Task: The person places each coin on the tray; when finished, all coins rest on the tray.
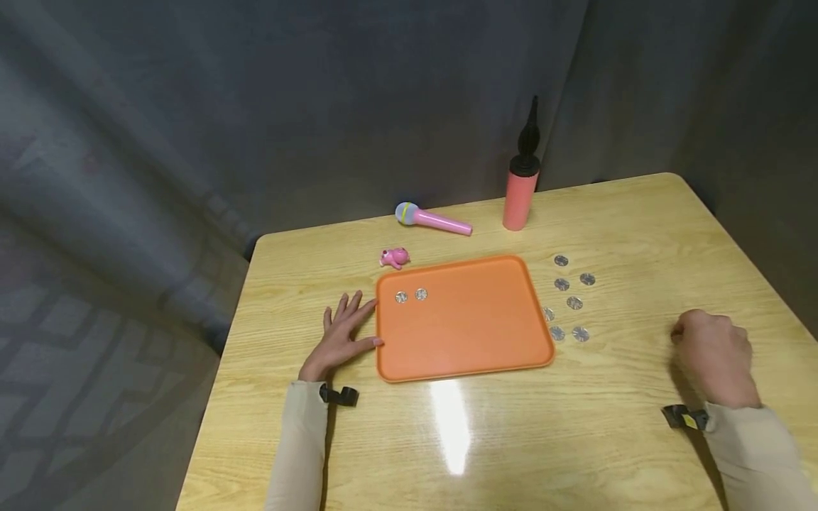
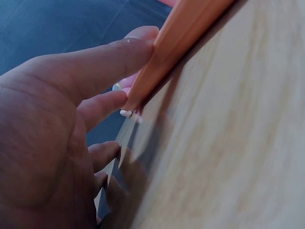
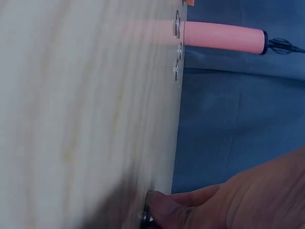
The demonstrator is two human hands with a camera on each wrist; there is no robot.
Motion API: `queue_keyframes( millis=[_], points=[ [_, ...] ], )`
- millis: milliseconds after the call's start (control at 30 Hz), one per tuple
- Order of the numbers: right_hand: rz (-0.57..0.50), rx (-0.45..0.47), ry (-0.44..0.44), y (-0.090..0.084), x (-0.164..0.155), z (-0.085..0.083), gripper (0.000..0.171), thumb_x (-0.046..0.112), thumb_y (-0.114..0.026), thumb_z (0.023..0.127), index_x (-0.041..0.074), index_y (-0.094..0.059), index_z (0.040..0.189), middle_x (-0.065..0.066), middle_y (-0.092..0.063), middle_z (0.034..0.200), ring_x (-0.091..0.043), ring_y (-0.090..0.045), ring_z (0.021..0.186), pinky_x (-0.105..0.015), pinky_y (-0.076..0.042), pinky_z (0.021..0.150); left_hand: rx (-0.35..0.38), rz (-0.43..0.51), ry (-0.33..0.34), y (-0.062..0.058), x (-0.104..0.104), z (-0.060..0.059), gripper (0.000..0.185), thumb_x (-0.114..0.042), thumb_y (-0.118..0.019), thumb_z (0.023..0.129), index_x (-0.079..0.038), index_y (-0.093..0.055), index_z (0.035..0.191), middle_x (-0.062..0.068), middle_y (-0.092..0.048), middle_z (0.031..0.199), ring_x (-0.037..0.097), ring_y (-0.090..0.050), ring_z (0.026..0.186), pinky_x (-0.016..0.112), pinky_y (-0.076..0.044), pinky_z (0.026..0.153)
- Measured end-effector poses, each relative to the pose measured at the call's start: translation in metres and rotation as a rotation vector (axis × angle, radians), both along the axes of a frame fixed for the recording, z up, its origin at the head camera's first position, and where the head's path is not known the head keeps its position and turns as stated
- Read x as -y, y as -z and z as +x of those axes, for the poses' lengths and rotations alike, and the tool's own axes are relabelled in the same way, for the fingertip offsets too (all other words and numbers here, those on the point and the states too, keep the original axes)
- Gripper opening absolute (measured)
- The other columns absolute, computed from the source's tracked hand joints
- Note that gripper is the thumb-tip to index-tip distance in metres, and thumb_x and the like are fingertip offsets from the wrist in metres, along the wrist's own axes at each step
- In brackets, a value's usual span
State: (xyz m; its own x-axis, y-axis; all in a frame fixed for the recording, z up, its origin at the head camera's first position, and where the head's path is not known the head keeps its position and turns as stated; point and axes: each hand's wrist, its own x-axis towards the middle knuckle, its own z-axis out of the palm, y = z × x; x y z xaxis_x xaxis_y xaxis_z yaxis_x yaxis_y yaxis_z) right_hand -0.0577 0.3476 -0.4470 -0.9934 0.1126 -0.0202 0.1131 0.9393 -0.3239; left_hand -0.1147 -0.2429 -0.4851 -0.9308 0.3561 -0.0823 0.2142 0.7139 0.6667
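Observation:
My left hand [image 1: 341, 341] lies spread at the left edge of the orange tray [image 1: 466, 333]. Its thumb and index finger touch the rim, the fingers fairly straight, as the left wrist view also shows. On the tray two round silvery discs [image 1: 401, 297] sit side by side near the far left corner. To the right of the tray, my right hand [image 1: 716, 355] is low over the table with curled fingers. In the right wrist view its thumb and fingers pinch a silvery disc [image 3: 147, 209] at the tabletop; the head view hides that disc.
Several more silvery discs [image 1: 574, 303] are scattered just right of the tray. Behind it are a small pink animal figure [image 1: 395, 257], a pink toy microphone [image 1: 434, 219] and an upright pink and black hand pump [image 1: 520, 191]. Dark curtains [image 1: 383, 106] hang around the wooden table [image 1: 511, 440].

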Motion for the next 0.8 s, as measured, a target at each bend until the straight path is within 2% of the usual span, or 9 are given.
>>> queue_keyframes(
  millis=[133, 367, 467, 533, 633, 700, 800],
  points=[
    [0.009, 0.044, -0.008, -0.0014, 0.0003, -0.0033, 0.017, -0.002, -0.058, 0.086, -0.011, -0.070, 0.094, -0.041, -0.066, 0.092, -0.053, -0.061, 0.064, -0.050, -0.042, 0.048, 0.005, -0.004, -0.005, -0.0007, 0.0000, 0.0002, 0.083, -0.042, -0.076, 0.086, -0.027, -0.035, 0.157, 0.012, -0.011, 0.170, 0.039, 0.007, 0.158, 0.066, 0.017, 0.120],
    [-0.012, 0.074, -0.029, -0.0024, -0.0019, -0.0043, 0.016, -0.002, -0.056, 0.085, -0.011, -0.069, 0.089, -0.041, -0.066, 0.092, -0.055, -0.062, 0.071, -0.056, -0.044, 0.056, 0.007, -0.003, -0.007, -0.0010, -0.0002, 0.0010, 0.083, -0.042, -0.076, 0.086, -0.026, -0.036, 0.157, 0.013, -0.011, 0.170, 0.038, 0.007, 0.158, 0.066, 0.017, 0.120],
    [-0.029, 0.111, -0.029, -0.0033, -0.0013, -0.0029, 0.016, -0.003, -0.052, 0.085, -0.011, -0.066, 0.085, -0.040, -0.065, 0.088, -0.052, -0.062, 0.069, -0.052, -0.044, 0.053, 0.010, -0.004, -0.004, -0.0004, -0.0004, 0.0014, 0.083, -0.042, -0.076, 0.086, -0.025, -0.036, 0.157, 0.013, -0.011, 0.170, 0.039, 0.007, 0.158, 0.066, 0.017, 0.120],
    [-0.029, 0.129, -0.041, -0.0042, 0.0002, -0.0026, 0.016, -0.005, -0.049, 0.086, -0.008, -0.063, 0.077, -0.036, -0.063, 0.080, -0.044, -0.060, 0.064, -0.047, -0.043, 0.049, 0.011, -0.007, -0.002, 0.0002, -0.0004, 0.0013, 0.083, -0.043, -0.075, 0.086, -0.026, -0.035, 0.157, 0.013, -0.010, 0.170, 0.039, 0.007, 0.158, 0.066, 0.017, 0.119],
    [-0.021, 0.138, -0.082, -0.0057, 0.0029, -0.0037, 0.023, -0.008, -0.045, 0.084, 0.000, -0.054, 0.065, -0.023, -0.057, 0.066, -0.030, -0.049, 0.059, -0.038, -0.037, 0.045, 0.005, -0.017, 0.000, 0.0007, -0.0004, 0.0005, 0.083, -0.043, -0.075, 0.087, -0.026, -0.035, 0.157, 0.013, -0.010, 0.170, 0.039, 0.007, 0.158, 0.067, 0.017, 0.119],
    [-0.021, 0.151, -0.101, -0.0074, 0.0041, -0.0052, 0.026, -0.008, -0.044, 0.084, 0.004, -0.049, 0.062, -0.016, -0.051, 0.065, -0.027, -0.043, 0.060, -0.034, -0.033, 0.047, 0.001, -0.024, 0.000, 0.0008, -0.0003, -0.0001, 0.083, -0.044, -0.075, 0.087, -0.027, -0.035, 0.157, 0.013, -0.010, 0.170, 0.039, 0.006, 0.158, 0.067, 0.017, 0.120],
    [-0.044, 0.173, -0.099, -0.0094, 0.0040, -0.0068, 0.026, -0.005, -0.043, 0.086, 0.007, -0.047, 0.063, -0.012, -0.047, 0.066, -0.026, -0.039, 0.061, -0.032, -0.028, 0.050, -0.001, -0.030, 0.000, 0.0005, -0.0004, -0.0006, 0.083, -0.043, -0.075, 0.087, -0.027, -0.035, 0.157, 0.013, -0.010, 0.170, 0.039, 0.006, 0.158, 0.067, 0.016, 0.120]
  ],
)
